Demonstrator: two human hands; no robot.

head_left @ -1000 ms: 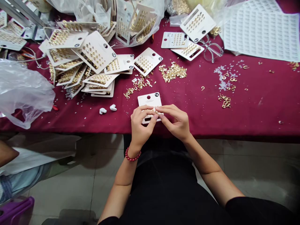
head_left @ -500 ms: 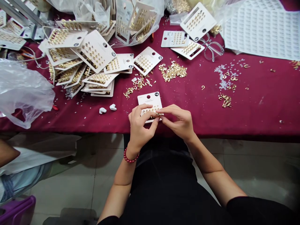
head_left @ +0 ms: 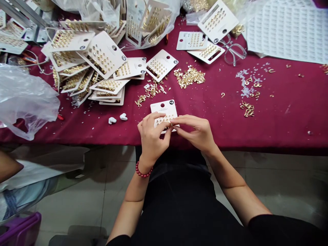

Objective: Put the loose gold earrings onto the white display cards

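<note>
While both hands work close together near the front edge, a long table under a smooth maroon cloth [head_left: 289,112] fills most of the view, w/ pale tile floor [head_left: 64,208] below. Far right, a big white sheet of tiny repeated labels [head_left: 289,30] lies flat; far left, a crumpled clear plastic bag [head_left: 25,99] slumps at the table edge. A co-worker's forearm [head_left: 7,167] shows at the left, over a purple plastic bin [head_left: 20,227]. Dozens of stiff cream earring cards [head_left: 102,56] w/ rows of gold studs lie fanned & stacked, top left to centre. Clear-framed glasses [head_left: 234,53] rest top right. Nearer lie a heap of loose gold studs [head_left: 189,77], scattered gold hooks [head_left: 247,109], tiny pale beads [head_left: 244,85] & two smooth white curved pieces [head_left: 123,117].

One cream card [head_left: 164,114] sits at the front, held upright-ish: round hole up top, black round mark top right, print too small to read. L hand [head_left: 151,140], w/ red bead bracelet [head_left: 144,169], grips its lower edge. R hand [head_left: 194,133] pinches a tiny gold piece [head_left: 171,125] against the card.
</note>
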